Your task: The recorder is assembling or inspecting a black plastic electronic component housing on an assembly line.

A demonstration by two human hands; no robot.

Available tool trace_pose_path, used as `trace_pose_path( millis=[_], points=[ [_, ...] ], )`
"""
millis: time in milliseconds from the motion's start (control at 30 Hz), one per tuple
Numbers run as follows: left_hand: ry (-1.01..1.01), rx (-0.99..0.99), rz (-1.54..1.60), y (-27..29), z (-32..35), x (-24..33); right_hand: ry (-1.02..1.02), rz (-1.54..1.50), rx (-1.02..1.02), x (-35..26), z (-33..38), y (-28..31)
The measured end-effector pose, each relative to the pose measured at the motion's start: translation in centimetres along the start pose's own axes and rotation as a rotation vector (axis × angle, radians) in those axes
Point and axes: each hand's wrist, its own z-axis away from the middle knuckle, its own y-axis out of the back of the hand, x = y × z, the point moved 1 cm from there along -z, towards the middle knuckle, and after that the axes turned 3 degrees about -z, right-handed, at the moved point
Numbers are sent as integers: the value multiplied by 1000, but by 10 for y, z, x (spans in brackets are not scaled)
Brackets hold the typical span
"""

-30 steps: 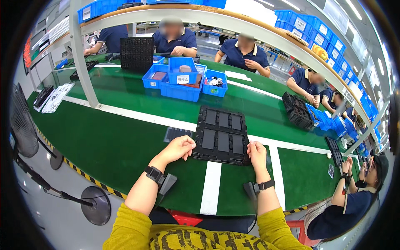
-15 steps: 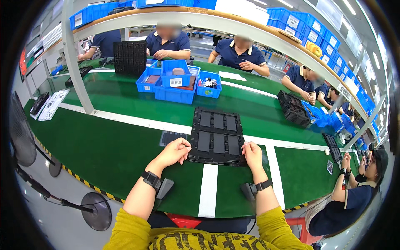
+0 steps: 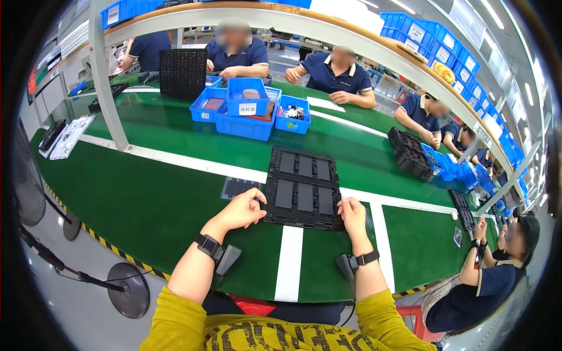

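Note:
A black plastic tray (image 3: 300, 221) lies on the green table in front of me. Several dark grey rectangular plates sit in its pockets, in two rows. At the tray's left edge is my left hand (image 3: 241, 209), its fingers curled and pinched against the rim. My right hand (image 3: 353, 216) pinches the lower right edge in the same way. The fingertips on the tray's sides are partly hidden. Just left of the tray, beyond my left hand, lies a flat dark sheet with a faint row pattern (image 3: 239, 188).
Blue bins (image 3: 243, 125) holding parts stand beyond the tray. A dark upright tray (image 3: 182, 73) is farther left, with stacked black trays (image 3: 410, 153) to the right. A white post (image 3: 108, 88) holds up the overhead shelf. Co-workers sit opposite and at the right.
The whole view has shifted slightly; my hands stay at the tray's edges. The co-worker opposite has lowered one hand toward the white sheet and moved the other outward.

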Motion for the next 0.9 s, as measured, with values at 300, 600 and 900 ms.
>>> trace_pose_path(
  millis=[300, 600, 900],
  points=[
    [-111, 43, -85, -9, -5, -7, 17, 4, 96, 2, -9, 22],
    [-52, 6, -41, -6, -5, -7, -348, 283, -521, -23, 7, 55],
    [-53, 32, -94, -7, -4, -5, -399, 306, -593, -22, 4, 48]
  ],
)
